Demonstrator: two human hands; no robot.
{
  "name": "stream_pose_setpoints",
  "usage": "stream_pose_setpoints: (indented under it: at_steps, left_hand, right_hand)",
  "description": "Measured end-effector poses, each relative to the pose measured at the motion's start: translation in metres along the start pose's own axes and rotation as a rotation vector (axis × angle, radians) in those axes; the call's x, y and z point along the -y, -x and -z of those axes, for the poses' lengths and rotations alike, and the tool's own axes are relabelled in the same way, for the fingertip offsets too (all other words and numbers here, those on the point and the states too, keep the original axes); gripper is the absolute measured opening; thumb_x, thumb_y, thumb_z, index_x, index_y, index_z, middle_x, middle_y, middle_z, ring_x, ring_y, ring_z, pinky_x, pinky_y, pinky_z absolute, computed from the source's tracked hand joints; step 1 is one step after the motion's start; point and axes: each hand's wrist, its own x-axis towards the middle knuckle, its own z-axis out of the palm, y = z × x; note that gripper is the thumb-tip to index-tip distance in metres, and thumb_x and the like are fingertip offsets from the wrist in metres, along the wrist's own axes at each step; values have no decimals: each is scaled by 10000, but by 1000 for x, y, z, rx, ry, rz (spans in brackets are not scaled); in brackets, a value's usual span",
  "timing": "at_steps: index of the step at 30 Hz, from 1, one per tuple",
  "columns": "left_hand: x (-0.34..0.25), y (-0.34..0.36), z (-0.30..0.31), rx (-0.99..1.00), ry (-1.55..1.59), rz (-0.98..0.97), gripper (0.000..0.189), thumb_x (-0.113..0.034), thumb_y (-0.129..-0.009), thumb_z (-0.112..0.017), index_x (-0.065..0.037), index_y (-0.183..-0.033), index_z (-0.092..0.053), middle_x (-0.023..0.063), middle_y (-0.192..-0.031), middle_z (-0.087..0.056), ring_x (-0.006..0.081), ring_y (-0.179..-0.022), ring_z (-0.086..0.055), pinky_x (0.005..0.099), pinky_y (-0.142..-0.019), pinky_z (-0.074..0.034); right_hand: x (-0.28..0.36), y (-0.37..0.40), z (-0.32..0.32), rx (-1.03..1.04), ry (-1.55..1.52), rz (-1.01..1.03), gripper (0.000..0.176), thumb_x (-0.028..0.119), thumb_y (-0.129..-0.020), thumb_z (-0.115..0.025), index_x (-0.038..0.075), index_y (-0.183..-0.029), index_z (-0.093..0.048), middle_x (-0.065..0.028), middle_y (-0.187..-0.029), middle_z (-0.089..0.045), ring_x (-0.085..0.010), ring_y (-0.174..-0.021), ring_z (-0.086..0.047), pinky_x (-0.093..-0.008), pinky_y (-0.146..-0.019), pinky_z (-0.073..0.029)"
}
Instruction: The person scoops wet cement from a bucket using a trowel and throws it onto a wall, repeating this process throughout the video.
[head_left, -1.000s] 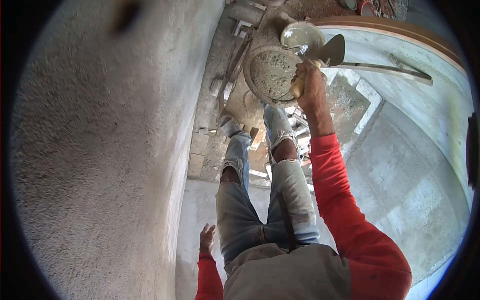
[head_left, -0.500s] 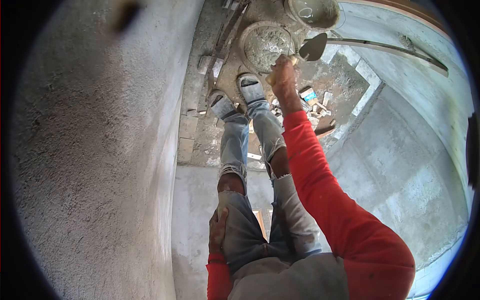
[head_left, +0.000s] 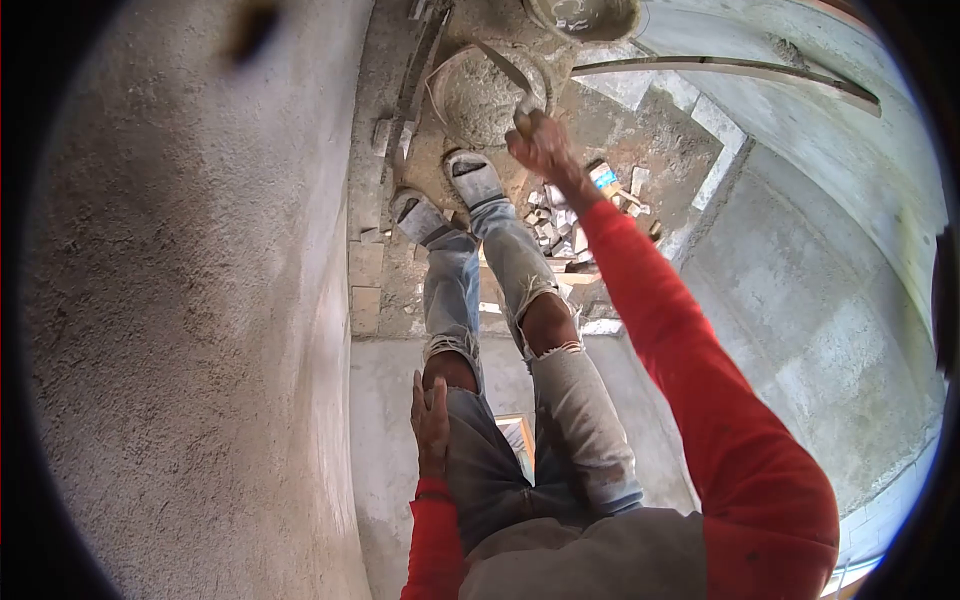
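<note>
My right hand [head_left: 541,142] grips the handle of a trowel [head_left: 508,68], whose blade is seen nearly edge-on above a round basin [head_left: 487,100] of grey wet mortar. My left hand [head_left: 431,424] rests against my thigh near the torn knee of my jeans, with its fingers apart and nothing in it. Both feet, in mortar-stained sandals [head_left: 472,178], stand just below the basin.
A second bucket [head_left: 590,14] with murky liquid stands beyond the basin. Broken tile pieces [head_left: 553,225] lie right of my feet. A long strip [head_left: 730,66] lies at the upper right. A rough plastered wall [head_left: 190,300] rises on the left.
My right hand has swung left with the trowel, which has turned from flat beside the basin to edge-on over it. The fingers of my left hand have spread and moved slightly up my leg.
</note>
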Motion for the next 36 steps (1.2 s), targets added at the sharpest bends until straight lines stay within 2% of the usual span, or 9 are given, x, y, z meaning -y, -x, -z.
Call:
stream_pose_setpoints:
  at_steps: [5,7,8,9,12,16,18,25,36]
  left_hand:
    - [-7,-41,-17,-86,-22,55,879,-603,-1013,-606,-59,-1655,-352,276,-1626,-449,437,-1511,-423,482,-1226,-358]
    - [-17,-40,-25,-173,-126,26,871,-638,-993,-604,-89,-1639,-401,264,-1567,-530,456,-1437,-511,499,-1173,-414]
    - [-31,-37,-27,-209,-178,56,854,-649,-988,-602,-106,-1625,-431,256,-1535,-563,457,-1404,-542,504,-1153,-433]
    - [-46,-33,-27,-257,-231,91,838,-659,-982,-601,-123,-1611,-461,248,-1503,-596,459,-1372,-572,509,-1133,-453]
    - [-50,-48,-37,-401,-328,137,753,-681,-974,-589,-169,-1527,-587,221,-1375,-698,458,-1241,-667,524,-1051,-518]
    - [-49,-56,-42,-430,-348,203,724,-667,-979,-591,-155,-1490,-624,218,-1353,-710,451,-1227,-676,521,-1040,-522]
    - [-44,-58,-45,-441,-345,185,716,-661,-983,-587,-148,-1481,-631,213,-1348,-715,446,-1224,-678,521,-1036,-523]
    - [-60,-52,-49,-388,-401,231,729,-649,-996,-550,-107,-1476,-633,212,-1361,-709,436,-1251,-666,516,-1063,-506]
    - [-64,-55,-58,-426,-521,239,695,-673,-973,-548,-156,-1417,-686,217,-1259,-751,445,-1136,-716,523,-978,-557]
  right_hand:
    - [-49,-6,-16,153,9,351,261,291,-930,-590,72,-843,-702,-192,-897,-707,-416,-789,-696,-527,-694,-553]
    - [-36,45,19,147,24,-23,205,267,-920,-638,94,-837,-712,-156,-884,-712,-400,-763,-694,-517,-692,-554]
    - [-66,65,12,184,184,217,242,294,-910,-634,80,-870,-742,-181,-906,-736,-421,-815,-714,-533,-738,-565]
    - [-93,84,-3,312,71,-245,306,314,-891,-619,42,-904,-760,-233,-964,-757,-445,-901,-734,-542,-807,-573]
    - [-101,62,-29,386,21,-589,361,310,-881,-586,-11,-934,-744,-327,-1007,-734,-459,-964,-740,-542,-857,-571]
    - [-104,24,-111,210,-502,-134,309,330,-975,-624,28,-964,-688,-118,-682,-627,-250,-624,-665,-382,-573,-526]
    - [-52,-8,-73,398,-739,-752,309,335,-1000,-599,34,-965,-659,-121,-726,-624,-267,-574,-607,-397,-533,-465]
    - [-32,51,-12,-154,0,106,191,136,-925,-663,76,-1105,-638,-197,-926,-664,-405,-733,-696,-500,-659,-566]
    - [-20,25,-23,353,183,-269,245,203,-843,-639,35,-1014,-692,-244,-859,-741,-409,-863,-751,-528,-780,-606]
